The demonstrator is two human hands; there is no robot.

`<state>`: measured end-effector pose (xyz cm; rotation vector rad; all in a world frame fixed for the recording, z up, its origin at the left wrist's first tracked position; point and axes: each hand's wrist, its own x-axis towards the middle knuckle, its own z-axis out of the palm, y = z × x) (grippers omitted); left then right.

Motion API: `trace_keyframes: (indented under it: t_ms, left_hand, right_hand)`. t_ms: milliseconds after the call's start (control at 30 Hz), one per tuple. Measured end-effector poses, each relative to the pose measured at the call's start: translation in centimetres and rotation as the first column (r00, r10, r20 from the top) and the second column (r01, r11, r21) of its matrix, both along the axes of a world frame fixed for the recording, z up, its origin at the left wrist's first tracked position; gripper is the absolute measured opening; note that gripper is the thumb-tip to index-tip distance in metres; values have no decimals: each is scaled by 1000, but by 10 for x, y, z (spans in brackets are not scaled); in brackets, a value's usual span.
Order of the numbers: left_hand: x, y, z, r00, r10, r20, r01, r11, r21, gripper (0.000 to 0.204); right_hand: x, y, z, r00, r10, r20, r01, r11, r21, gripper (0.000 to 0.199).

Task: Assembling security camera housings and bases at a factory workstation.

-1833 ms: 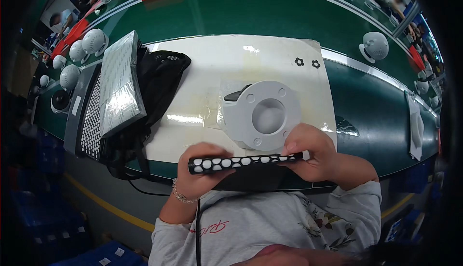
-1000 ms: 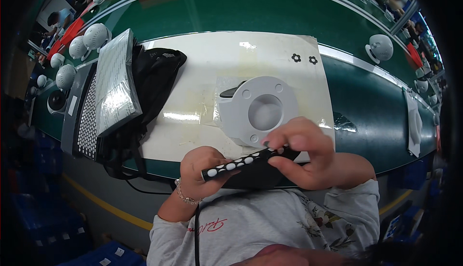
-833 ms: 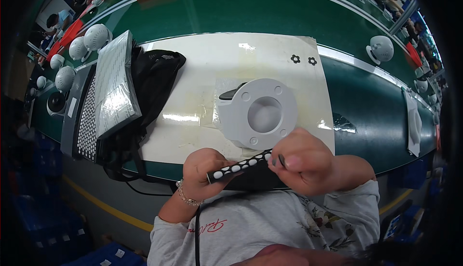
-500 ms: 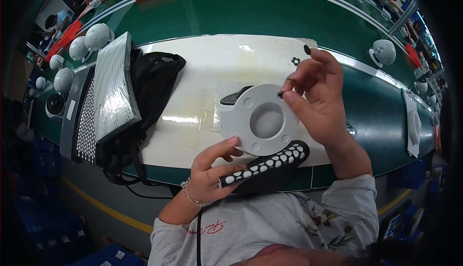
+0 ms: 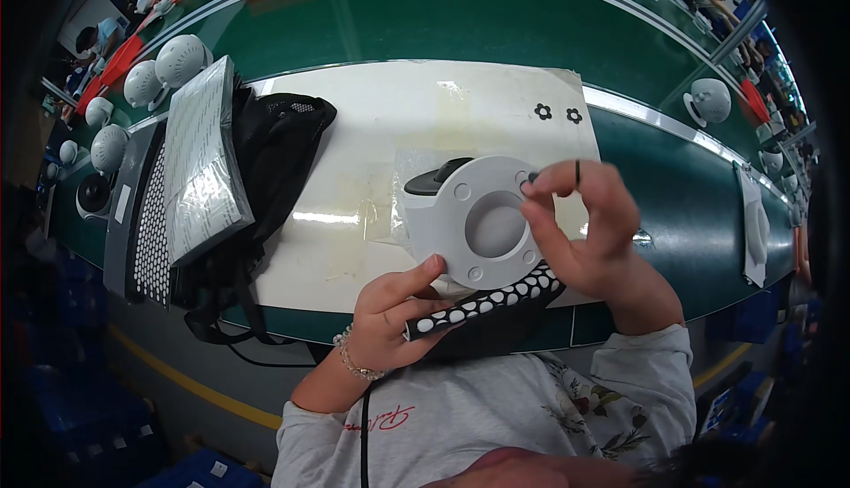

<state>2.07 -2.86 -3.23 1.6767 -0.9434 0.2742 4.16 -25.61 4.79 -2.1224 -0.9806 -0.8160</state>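
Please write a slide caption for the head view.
Left hand holding a dotted black strip, right hand at a white base's edge.

The bench (image 5: pixel 390 23) is brightly lit, with white glare on the pale sheet (image 5: pixel 363 125) and the wrapped pack (image 5: pixel 199 169). Toward the rim, straight lines bend and corners become black.

A green workbench (image 5: pixel 398 23) spans the frame; a metal rail (image 5: pixel 624 105) curves across its right side. At lower left, a yellow stripe (image 5: pixel 188 382) crosses grey floor (image 5: pixel 283 383) near blue crates (image 5: pixel 97 399).
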Motion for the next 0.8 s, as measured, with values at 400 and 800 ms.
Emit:
trace_keyframes:
  t_ms: [400, 800]
  left_hand:
    - [0, 0, -3, 999, 26, 30, -26, 1000, -3, 26]
    - [2, 1, -2, 998, 24, 52, -25, 1000, 17, 29]
  right_hand:
    - [10, 4, 6, 859, 254, -445, 20, 851, 525, 62]
    - [4, -2, 9, 963, -3, -268, 46, 987, 154, 65]
